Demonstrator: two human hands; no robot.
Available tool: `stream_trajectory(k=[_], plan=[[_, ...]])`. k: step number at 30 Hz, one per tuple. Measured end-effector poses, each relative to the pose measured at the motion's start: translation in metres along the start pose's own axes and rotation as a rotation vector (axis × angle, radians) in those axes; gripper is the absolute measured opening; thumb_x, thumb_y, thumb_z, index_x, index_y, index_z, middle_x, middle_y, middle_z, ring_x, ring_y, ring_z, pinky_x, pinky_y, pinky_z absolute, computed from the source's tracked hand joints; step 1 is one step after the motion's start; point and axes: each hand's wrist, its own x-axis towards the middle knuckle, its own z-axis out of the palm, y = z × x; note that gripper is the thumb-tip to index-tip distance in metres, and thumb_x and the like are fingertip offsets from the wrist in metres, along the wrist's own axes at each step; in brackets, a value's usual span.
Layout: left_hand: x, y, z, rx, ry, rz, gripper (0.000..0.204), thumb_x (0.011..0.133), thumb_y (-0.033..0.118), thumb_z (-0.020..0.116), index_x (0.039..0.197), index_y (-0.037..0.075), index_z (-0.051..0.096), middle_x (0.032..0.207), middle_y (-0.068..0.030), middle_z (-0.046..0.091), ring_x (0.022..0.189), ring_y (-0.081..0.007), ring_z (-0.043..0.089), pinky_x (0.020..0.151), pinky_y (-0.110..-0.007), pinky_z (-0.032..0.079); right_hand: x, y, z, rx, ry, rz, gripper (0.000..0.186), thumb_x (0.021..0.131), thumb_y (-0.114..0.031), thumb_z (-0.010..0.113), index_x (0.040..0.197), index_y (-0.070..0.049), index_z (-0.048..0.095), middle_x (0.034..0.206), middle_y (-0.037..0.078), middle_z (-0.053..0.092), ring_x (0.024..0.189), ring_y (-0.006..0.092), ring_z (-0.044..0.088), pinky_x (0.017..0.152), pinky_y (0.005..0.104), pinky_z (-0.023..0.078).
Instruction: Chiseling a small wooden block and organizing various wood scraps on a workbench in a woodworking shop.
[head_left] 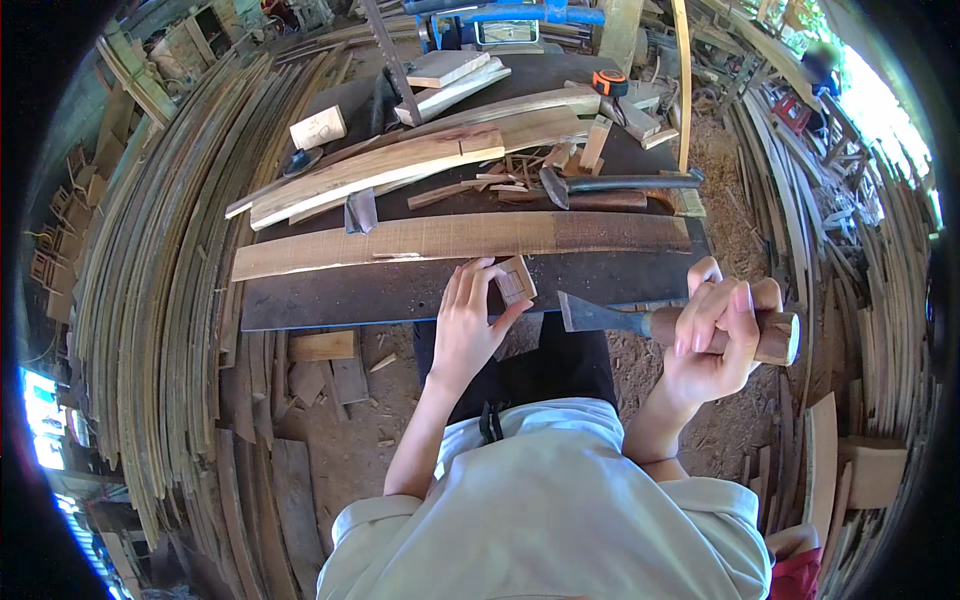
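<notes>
The dark surface [350,300] carries a wood block [517,284] near its front edge, pinched by the left hand's fingers [463,294]; the right hand's fingers [712,306] wrap a chisel [605,317]. Apparently preparing a cut; next needs careful blade placement.

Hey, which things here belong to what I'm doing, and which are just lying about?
In use:
small wooden block, in left hand
chisel, in right hand

Seemingly lying about:
orange tape measure
hammer-like tool
nearest long board
</notes>
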Motion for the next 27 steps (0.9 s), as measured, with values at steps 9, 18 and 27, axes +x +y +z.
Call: stream_trajectory(k=[9, 18, 27], plan=[[0.003, 0.007, -0.004, -0.193, -0.015, -0.039, 0.056, 0.074, 0.012, 0.080, 0.120, 0.005, 0.049, 0.116, -0.0167, 0.057, 0.106, -0.0382, 0.058, 0.091, -0.043, 0.050, 0.002, 0.001, 0.008, 0.015, -0.004, 0.027, 0.023, 0.094, -0.004, 0.049, 0.076, -0.011, 0.035, 0.046, 0.000, 0.040, 0.035, 0.0081, 0.031, 0.063, 0.0295, 0.037], [0.002, -0.002, 0.011, -0.375, 0.124, -0.032, 0.035, 0.081, -0.003, 0.068, 0.114, 0.005, 0.058, 0.109, -0.0138, 0.058, 0.092, -0.0309, 0.066, 0.077, -0.037, 0.056, 0.019, -0.003, 0.047, 0.107, -0.147, -0.029, 0.020, 0.095, -0.004, 0.047, 0.078, -0.008, 0.037, 0.048, 0.000, 0.040, 0.035, 0.0089, 0.034, 0.060, 0.0295, 0.038], [0.004, -0.004, 0.009, -0.364, 0.279, -0.074, 0.020, 0.083, -0.001, 0.070, 0.102, 0.002, 0.065, 0.096, -0.0132, 0.067, 0.084, -0.0281, 0.068, 0.072, -0.033, 0.054, 0.035, 0.020, 0.074, 0.170, -0.124, 0.032, 0.021, 0.088, 0.001, 0.066, 0.074, -0.002, 0.051, 0.052, 0.001, 0.051, 0.039, 0.0049, 0.045, 0.035, 0.0212, 0.031]])
